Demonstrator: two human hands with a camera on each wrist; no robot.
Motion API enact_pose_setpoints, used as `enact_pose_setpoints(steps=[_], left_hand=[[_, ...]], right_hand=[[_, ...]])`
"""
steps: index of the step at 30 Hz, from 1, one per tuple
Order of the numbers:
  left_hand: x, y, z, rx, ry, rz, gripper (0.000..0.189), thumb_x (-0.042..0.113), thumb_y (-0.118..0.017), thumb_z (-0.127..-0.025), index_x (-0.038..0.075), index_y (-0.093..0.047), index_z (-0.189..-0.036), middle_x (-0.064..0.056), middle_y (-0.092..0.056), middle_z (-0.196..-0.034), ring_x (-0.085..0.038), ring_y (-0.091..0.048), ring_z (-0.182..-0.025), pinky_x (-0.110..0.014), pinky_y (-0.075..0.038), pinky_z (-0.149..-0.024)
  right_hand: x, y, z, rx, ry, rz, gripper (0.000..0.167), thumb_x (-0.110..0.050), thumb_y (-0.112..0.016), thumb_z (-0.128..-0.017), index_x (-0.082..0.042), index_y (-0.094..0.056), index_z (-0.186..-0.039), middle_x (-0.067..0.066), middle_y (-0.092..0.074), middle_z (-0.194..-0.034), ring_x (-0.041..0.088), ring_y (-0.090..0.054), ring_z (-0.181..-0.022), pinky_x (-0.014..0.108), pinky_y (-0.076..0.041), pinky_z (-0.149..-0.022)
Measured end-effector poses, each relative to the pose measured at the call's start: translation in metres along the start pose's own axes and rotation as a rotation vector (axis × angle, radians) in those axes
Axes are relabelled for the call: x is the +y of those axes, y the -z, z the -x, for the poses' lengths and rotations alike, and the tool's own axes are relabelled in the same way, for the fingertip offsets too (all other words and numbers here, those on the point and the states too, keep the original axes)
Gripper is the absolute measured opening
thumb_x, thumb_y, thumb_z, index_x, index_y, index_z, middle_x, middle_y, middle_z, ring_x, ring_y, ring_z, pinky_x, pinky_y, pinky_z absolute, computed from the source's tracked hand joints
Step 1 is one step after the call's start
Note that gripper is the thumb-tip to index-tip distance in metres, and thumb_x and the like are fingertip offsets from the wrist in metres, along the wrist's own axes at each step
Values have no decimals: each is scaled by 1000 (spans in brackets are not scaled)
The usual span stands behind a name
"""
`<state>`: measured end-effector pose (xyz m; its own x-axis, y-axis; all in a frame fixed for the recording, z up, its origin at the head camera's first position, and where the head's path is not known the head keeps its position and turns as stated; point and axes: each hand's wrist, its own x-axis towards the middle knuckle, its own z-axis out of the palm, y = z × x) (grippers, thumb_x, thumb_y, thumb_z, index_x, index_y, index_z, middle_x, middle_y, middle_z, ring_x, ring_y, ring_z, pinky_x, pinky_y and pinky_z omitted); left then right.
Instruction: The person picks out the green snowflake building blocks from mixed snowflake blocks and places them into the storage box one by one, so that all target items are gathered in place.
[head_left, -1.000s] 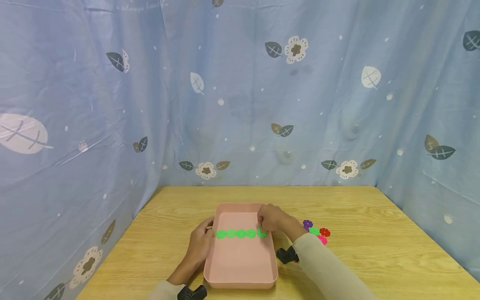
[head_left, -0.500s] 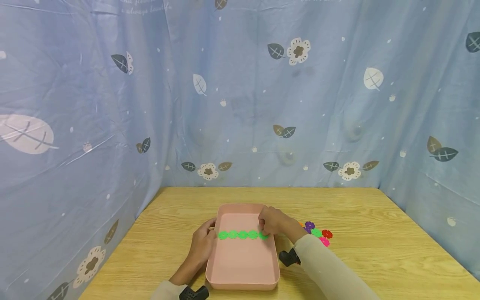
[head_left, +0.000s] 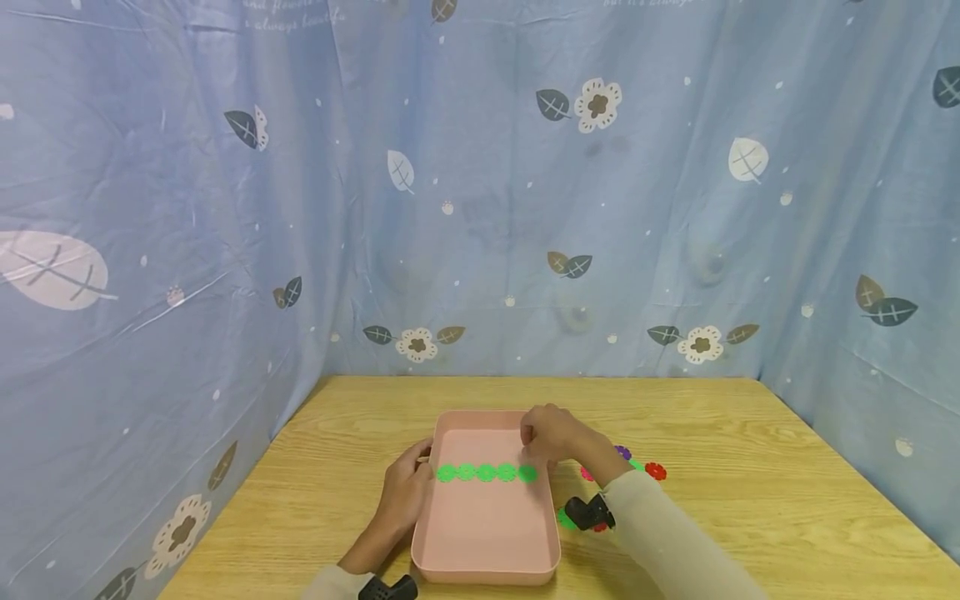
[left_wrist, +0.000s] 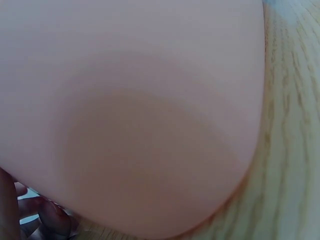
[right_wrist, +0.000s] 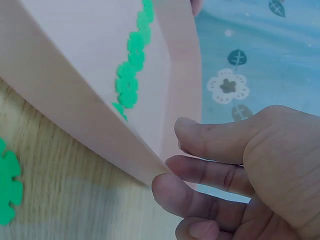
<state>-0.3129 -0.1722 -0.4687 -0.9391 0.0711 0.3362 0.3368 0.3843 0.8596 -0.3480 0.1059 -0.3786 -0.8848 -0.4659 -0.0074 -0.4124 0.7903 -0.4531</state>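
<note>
A shallow pink tray (head_left: pixel 487 529) sits on the table with a row of several green snowflake discs (head_left: pixel 487 473) across its floor. My left hand (head_left: pixel 405 487) grips the tray's left side, its fingers at the wall; in the left wrist view some fingers (left_wrist: pixel 52 217) show beyond the tray's edge. Over the right wall is my right hand (head_left: pixel 558 435), thumb and fingers apart and nothing between them. The right wrist view has its fingertips (right_wrist: pixel 170 192) right at the rim, below the end of the green row (right_wrist: pixel 127 85).
Right of the tray lie loose snowflake discs: a red one (head_left: pixel 656 472), a purple one (head_left: pixel 622 452), a pink one (head_left: pixel 587 473) and a green one (head_left: pixel 566 518), some partly hidden by the right arm. A blue patterned curtain (head_left: pixel 487 208) surrounds the wooden table (head_left: pixel 750 500).
My right hand has let go of the green snowflake disc at the row's right end and lifted towards the right wall. The left hand stays on the tray.
</note>
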Motion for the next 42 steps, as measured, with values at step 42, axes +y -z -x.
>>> enact_pose_setpoints(steps=[42], left_hand=[[4, 0, -1, 16, 4, -16, 48, 3, -40, -95, -3, -55, -141, -21, -63, -126, -24, -67, -95, -29, -53, -74]], right_hand=[[30, -9, 77, -29, 51, -227, 21, -4, -78, -84, -4, -66, -101, 4, -62, -86, 13, -54, -60, 29, -47, -52]])
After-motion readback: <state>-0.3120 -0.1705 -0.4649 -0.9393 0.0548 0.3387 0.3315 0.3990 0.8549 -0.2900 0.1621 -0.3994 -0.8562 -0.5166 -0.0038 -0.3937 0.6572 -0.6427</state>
